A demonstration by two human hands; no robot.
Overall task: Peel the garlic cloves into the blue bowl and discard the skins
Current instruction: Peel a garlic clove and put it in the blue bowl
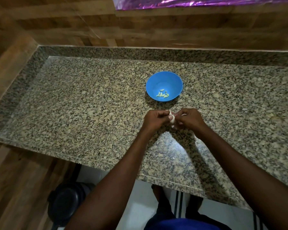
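Speckled granite surface (90, 100) carried a round, smooth blue bowl (156, 80) holding pale peeled cloves (163, 94); nearer, left hand (154, 119) and right hand (189, 119) pinched a papery white garlic bulb (172, 119).

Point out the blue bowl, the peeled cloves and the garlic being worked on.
blue bowl (156, 78): head view, bare inner wall at the far side.
peeled cloves (163, 94): head view, middle of the pile.
garlic (172, 117): head view, white skin between the hands.
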